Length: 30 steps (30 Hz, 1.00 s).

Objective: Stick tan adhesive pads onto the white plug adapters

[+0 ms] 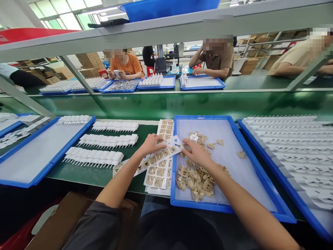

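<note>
My left hand [153, 144] is closed on a narrow strip of a sticker sheet [166, 152], a white backing with tan die-cut labels on it. At the strip's right end, the fingertips of my right hand [197, 152] are pinched on its edge, over the rim of the blue tray. Beneath the strip lies a stack of similar sticker sheets [157, 172]. Inside the tray, loose tan cut-out pieces [197, 182] are heaped below my right hand. A white plug-like part [194, 136] sits among more pieces just beyond my right fingers.
Rows of white plug adapters [95, 157] with pins stand on the green table at left. The blue tray [204, 208] borders another tray [260, 163] full of white parts. A third tray [39, 178] is far left. Across a shelf frame [166, 29], people sit at another bench.
</note>
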{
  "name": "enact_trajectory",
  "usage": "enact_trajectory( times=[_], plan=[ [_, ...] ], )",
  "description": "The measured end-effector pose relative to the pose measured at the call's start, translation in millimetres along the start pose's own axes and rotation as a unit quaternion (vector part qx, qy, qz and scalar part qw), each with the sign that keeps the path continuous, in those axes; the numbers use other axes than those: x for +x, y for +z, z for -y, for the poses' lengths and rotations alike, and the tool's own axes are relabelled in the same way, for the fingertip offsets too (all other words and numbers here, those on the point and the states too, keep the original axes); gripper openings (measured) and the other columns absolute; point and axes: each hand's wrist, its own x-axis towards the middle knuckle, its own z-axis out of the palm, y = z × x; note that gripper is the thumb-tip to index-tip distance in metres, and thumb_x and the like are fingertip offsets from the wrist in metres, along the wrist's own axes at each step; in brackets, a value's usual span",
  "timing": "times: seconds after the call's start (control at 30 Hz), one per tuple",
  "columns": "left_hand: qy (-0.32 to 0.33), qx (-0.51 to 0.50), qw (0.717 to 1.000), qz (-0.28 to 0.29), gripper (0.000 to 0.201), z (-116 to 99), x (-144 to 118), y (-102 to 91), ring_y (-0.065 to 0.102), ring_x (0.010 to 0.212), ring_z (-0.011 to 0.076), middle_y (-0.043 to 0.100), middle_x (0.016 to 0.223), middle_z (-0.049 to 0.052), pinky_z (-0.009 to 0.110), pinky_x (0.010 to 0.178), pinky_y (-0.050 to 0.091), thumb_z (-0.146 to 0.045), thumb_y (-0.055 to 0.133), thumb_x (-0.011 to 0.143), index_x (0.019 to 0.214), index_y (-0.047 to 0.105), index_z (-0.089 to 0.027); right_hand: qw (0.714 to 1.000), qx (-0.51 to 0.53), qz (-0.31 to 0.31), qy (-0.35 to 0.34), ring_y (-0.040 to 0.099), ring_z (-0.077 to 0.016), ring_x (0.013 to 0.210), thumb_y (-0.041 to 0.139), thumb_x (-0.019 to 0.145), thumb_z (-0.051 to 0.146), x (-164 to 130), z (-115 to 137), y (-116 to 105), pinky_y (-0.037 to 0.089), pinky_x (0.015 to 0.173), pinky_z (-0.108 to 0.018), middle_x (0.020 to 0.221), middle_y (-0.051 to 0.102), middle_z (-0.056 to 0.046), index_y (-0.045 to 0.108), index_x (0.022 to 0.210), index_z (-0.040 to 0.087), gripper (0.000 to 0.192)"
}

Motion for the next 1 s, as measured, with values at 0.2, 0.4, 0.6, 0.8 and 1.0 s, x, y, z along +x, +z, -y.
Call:
enact_trajectory(
  times=[0.2,0.4,0.6,0.8,1.0],
  plan=[
    [0.053,-0.132,0.989,0.042,0.068,-3.5,-0.5,2.5,0.044,0.127,0.0277,0.053,0.132,0.009,0.044,0.11,0.033,-0.054,0.069,0.075,0.133,0.056,-0.023,0.991,0.134,0.003,-0.014,0.045,0.0078,0.063,0.049,0.083,0.04,4.1,2.6,2.1,0.037,0.062,-0.006,0.099,0.061,-0.003,0.052,0.129,0.017,0.051],
    [0.054,-0.389,0.9,0.189,0.059,-18.3,-10.4,-5.5,0.062,0.104,0.0198,0.064,0.117,0.011,0.032,0.093,0.049,-0.04,0.076,0.072,0.12,0.056,-0.013,0.994,0.092,-0.02,-0.051,0.049,0.0042,0.077,0.049,0.083,0.046,-9.5,2.7,-18.5,0.043,0.074,-0.011,0.107,0.058,-0.003,0.054,0.128,0.023,0.051],
    [0.009,-0.485,0.849,0.208,0.059,-42.9,-17.7,-10.6,0.065,0.077,0.013,0.068,0.097,0.008,0.023,0.073,0.05,-0.028,0.08,0.068,0.119,0.054,-0.013,0.923,-0.134,-0.227,-0.279,0.043,-0.0039,0.107,0.052,0.085,0.035,-22.9,14.8,-21.3,0.034,0.101,-0.023,0.121,0.055,0.003,0.068,0.106,0.035,0.026],
    [0.015,-0.515,0.829,0.22,0.061,-58.0,-20.8,-11.6,0.062,0.07,0.0088,0.067,0.086,0.004,0.019,0.068,0.048,-0.02,0.081,0.065,0.119,0.053,-0.012,0.882,-0.191,-0.249,-0.351,0.041,-0.0027,0.104,0.059,0.082,0.031,-20.5,17.6,-14.1,0.029,0.096,-0.019,0.11,0.06,0.004,0.069,0.098,0.032,0.019],
    [-0.02,-0.529,0.815,0.235,0.068,-60.3,-18.2,-8.7,0.057,0.066,0.0068,0.064,0.081,0.002,0.015,0.062,0.042,-0.019,0.084,0.06,0.119,0.051,-0.012,0.881,-0.19,-0.233,-0.364,0.042,-0.0017,0.101,0.06,0.081,0.032,-20.7,14.0,-15.2,0.028,0.09,-0.018,0.108,0.061,0.007,0.067,0.1,0.031,0.02]
  ],
)
